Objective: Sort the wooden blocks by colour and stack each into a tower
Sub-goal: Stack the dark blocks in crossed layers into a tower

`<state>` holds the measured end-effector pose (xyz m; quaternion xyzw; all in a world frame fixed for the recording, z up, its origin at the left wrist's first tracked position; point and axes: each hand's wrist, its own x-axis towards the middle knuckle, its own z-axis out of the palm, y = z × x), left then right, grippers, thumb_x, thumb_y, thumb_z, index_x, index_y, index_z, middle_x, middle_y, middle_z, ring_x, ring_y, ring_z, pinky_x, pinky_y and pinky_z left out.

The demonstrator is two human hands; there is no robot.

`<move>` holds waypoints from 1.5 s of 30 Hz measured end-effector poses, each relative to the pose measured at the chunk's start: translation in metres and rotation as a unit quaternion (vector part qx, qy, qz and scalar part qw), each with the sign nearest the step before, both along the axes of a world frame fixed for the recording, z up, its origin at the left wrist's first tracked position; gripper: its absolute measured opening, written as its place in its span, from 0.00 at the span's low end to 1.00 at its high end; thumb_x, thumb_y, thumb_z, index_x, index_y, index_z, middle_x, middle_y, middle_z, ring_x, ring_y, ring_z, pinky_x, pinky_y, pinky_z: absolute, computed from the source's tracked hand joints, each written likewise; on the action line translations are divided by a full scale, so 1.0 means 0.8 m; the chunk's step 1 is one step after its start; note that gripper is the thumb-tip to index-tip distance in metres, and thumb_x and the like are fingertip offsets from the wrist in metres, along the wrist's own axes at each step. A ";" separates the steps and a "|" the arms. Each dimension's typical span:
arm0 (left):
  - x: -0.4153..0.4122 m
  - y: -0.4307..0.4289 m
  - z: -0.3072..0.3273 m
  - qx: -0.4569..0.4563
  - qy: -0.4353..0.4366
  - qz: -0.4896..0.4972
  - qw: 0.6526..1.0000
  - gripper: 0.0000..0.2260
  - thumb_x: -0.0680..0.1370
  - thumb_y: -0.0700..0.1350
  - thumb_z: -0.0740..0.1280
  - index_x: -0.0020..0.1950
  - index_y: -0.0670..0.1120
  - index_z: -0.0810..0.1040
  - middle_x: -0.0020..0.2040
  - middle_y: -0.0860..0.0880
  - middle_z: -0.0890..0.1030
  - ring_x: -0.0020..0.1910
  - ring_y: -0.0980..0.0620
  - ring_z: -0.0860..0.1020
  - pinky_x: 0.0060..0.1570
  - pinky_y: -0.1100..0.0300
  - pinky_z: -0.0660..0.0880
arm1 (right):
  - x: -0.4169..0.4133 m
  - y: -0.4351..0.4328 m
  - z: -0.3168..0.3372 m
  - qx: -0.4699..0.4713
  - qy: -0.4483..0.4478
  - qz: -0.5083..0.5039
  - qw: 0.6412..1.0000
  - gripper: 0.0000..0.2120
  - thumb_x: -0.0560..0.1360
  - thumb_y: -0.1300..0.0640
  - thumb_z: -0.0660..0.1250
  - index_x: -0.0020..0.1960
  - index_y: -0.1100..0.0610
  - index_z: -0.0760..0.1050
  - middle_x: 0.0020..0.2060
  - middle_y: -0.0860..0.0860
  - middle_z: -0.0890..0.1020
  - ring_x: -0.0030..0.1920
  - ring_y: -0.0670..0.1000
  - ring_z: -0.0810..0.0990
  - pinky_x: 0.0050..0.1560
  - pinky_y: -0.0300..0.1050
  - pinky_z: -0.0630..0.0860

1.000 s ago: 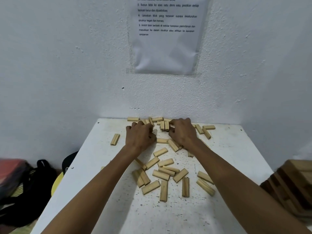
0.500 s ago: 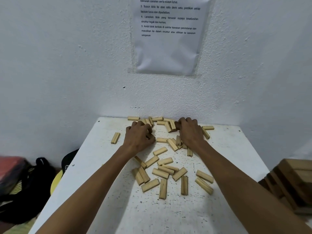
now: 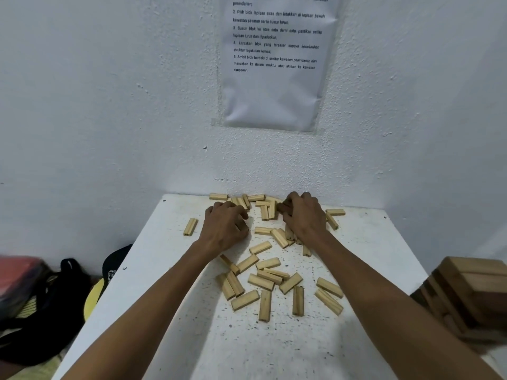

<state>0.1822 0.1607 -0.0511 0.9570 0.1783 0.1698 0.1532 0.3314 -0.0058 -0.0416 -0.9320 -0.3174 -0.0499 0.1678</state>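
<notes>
Several pale wooden blocks (image 3: 260, 282), all one light colour, lie scattered flat on the white table (image 3: 247, 349). More blocks (image 3: 267, 211) crowd the back edge by the wall, and one block (image 3: 190, 227) lies alone at the left. My left hand (image 3: 226, 229) rests knuckles-up on the table with its fingers curled, and I see nothing in it. Further back, my right hand (image 3: 303, 218) curls its fingers over blocks in the back cluster. Some blocks under its palm are hidden.
The white wall runs right behind the table, with a printed sheet (image 3: 274, 64) taped on it. A stack of darker wooden pieces (image 3: 472, 294) stands off the table's right edge. Dark bags (image 3: 41, 303) and a cap lie on the floor at the left.
My hands have moved apart, the right one shifting right and back toward the wall. Blocks in the back cluster have shifted. The left hand has barely moved.
</notes>
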 end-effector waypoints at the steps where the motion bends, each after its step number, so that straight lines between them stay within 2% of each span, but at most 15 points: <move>1: -0.004 0.000 0.001 -0.014 -0.019 -0.010 1.000 0.10 0.75 0.50 0.73 0.56 0.51 0.84 0.58 0.49 0.82 0.58 0.44 0.79 0.61 0.48 0.72 | -0.004 0.000 0.005 -0.003 0.001 -0.006 1.000 0.17 0.79 0.56 0.69 0.66 0.57 0.73 0.60 0.59 0.75 0.60 0.60 0.74 0.48 0.48 0.69; 5: -0.023 -0.012 0.020 -0.078 -0.075 -0.051 0.993 0.08 0.74 0.47 0.75 0.52 0.49 0.85 0.55 0.50 0.82 0.51 0.49 0.79 0.52 0.52 0.77 | -0.029 -0.010 0.024 0.002 0.004 -0.029 1.000 0.15 0.79 0.60 0.67 0.65 0.59 0.72 0.61 0.60 0.74 0.60 0.60 0.74 0.47 0.47 0.67; 8: -0.045 -0.027 0.033 -0.107 -0.092 -0.074 0.987 0.08 0.74 0.46 0.76 0.52 0.49 0.84 0.53 0.52 0.80 0.51 0.54 0.77 0.46 0.63 0.72 | -0.060 -0.029 0.034 0.048 0.018 -0.024 0.998 0.16 0.77 0.57 0.69 0.64 0.57 0.74 0.59 0.59 0.75 0.59 0.60 0.75 0.46 0.47 0.69; 12: -0.087 -0.060 0.034 -0.119 -0.082 -0.106 0.984 0.07 0.73 0.45 0.76 0.51 0.49 0.85 0.53 0.52 0.82 0.56 0.54 0.78 0.55 0.56 0.75 | -0.121 -0.069 0.041 0.080 0.028 -0.009 0.996 0.16 0.76 0.54 0.71 0.62 0.55 0.76 0.57 0.56 0.77 0.56 0.59 0.77 0.45 0.49 0.76; 17: -0.154 -0.115 0.015 -0.112 -0.038 -0.126 0.985 0.10 0.73 0.48 0.78 0.53 0.50 0.85 0.61 0.50 0.81 0.59 0.52 0.79 0.55 0.62 0.74 | -0.189 -0.137 0.036 0.087 0.036 0.004 0.996 0.16 0.75 0.55 0.72 0.61 0.52 0.76 0.56 0.53 0.77 0.56 0.57 0.78 0.44 0.48 0.76; 21: -0.203 -0.163 0.001 -0.122 -0.024 -0.151 0.981 0.10 0.73 0.50 0.77 0.53 0.52 0.85 0.61 0.54 0.81 0.60 0.56 0.78 0.59 0.59 0.76 | -0.229 -0.189 0.020 0.083 0.052 0.010 0.995 0.16 0.75 0.53 0.72 0.62 0.51 0.75 0.56 0.52 0.77 0.56 0.56 0.78 0.44 0.49 0.76; 27: -0.251 -0.214 -0.021 -0.163 -0.032 -0.135 0.977 0.07 0.75 0.50 0.75 0.52 0.55 0.85 0.64 0.55 0.79 0.64 0.59 0.76 0.63 0.67 0.70 | -0.276 -0.243 -0.018 0.057 0.102 0.013 0.993 0.19 0.75 0.47 0.72 0.63 0.51 0.75 0.57 0.51 0.79 0.60 0.56 0.76 0.47 0.50 0.76; 30: -0.262 -0.224 -0.023 -0.170 -0.042 -0.130 0.976 0.12 0.75 0.48 0.76 0.58 0.52 0.84 0.66 0.53 0.79 0.68 0.59 0.74 0.64 0.71 0.67 | -0.285 -0.256 -0.021 0.078 0.132 0.022 0.988 0.23 0.74 0.42 0.74 0.64 0.50 0.74 0.56 0.51 0.78 0.60 0.54 0.75 0.50 0.48 0.73; 33: -0.269 -0.225 -0.026 -0.163 -0.045 -0.104 0.980 0.24 0.73 0.52 0.78 0.67 0.53 0.78 0.67 0.56 0.78 0.65 0.59 0.73 0.64 0.66 0.69 | -0.289 -0.264 -0.018 0.081 0.163 0.044 0.982 0.30 0.73 0.36 0.72 0.69 0.50 0.71 0.57 0.50 0.78 0.59 0.53 0.75 0.52 0.47 0.72; 35: -0.271 -0.227 -0.029 -0.175 -0.035 -0.079 0.981 0.28 0.73 0.54 0.78 0.71 0.54 0.75 0.67 0.57 0.77 0.66 0.59 0.72 0.61 0.72 0.65 | -0.290 -0.268 -0.013 0.087 0.186 0.061 0.977 0.30 0.76 0.38 0.70 0.72 0.52 0.69 0.56 0.50 0.80 0.57 0.51 0.78 0.53 0.45 0.73; 37: -0.268 -0.230 -0.033 -0.180 -0.035 -0.067 0.981 0.29 0.72 0.56 0.77 0.71 0.55 0.75 0.67 0.58 0.77 0.67 0.60 0.70 0.59 0.75 0.62 | -0.288 -0.270 -0.006 0.082 0.215 0.087 0.969 0.30 0.76 0.46 0.70 0.75 0.52 0.67 0.57 0.49 0.81 0.53 0.49 0.81 0.54 0.45 0.77; 39: -0.264 -0.232 -0.034 -0.179 -0.035 -0.070 0.981 0.29 0.72 0.57 0.78 0.71 0.55 0.75 0.68 0.59 0.77 0.68 0.60 0.69 0.62 0.69 0.66 | -0.282 -0.272 0.002 0.065 0.251 0.115 0.959 0.31 0.75 0.55 0.71 0.76 0.51 0.66 0.58 0.49 0.81 0.49 0.46 0.82 0.54 0.43 0.79; 41: -0.262 -0.230 -0.036 -0.172 -0.028 -0.075 0.982 0.30 0.71 0.58 0.78 0.71 0.56 0.75 0.68 0.59 0.77 0.69 0.59 0.69 0.65 0.60 0.69 | -0.273 -0.273 0.008 0.039 0.267 0.157 0.950 0.33 0.74 0.59 0.72 0.76 0.49 0.65 0.58 0.48 0.80 0.47 0.44 0.83 0.49 0.37 0.79; 43: -0.261 -0.225 -0.038 -0.168 -0.020 -0.077 0.983 0.31 0.69 0.61 0.78 0.70 0.58 0.76 0.67 0.59 0.78 0.69 0.59 0.69 0.66 0.57 0.69 | -0.262 -0.275 0.010 -0.005 0.231 0.197 0.953 0.37 0.73 0.54 0.76 0.77 0.46 0.64 0.62 0.47 0.76 0.50 0.45 0.79 0.46 0.35 0.74; 45: -0.260 -0.221 -0.039 -0.162 -0.016 -0.083 0.983 0.33 0.66 0.66 0.78 0.69 0.60 0.76 0.65 0.60 0.78 0.68 0.59 0.69 0.66 0.56 0.69 | -0.251 -0.275 0.008 -0.025 0.203 0.219 0.954 0.41 0.70 0.45 0.79 0.78 0.44 0.64 0.66 0.45 0.73 0.57 0.45 0.73 0.51 0.38 0.70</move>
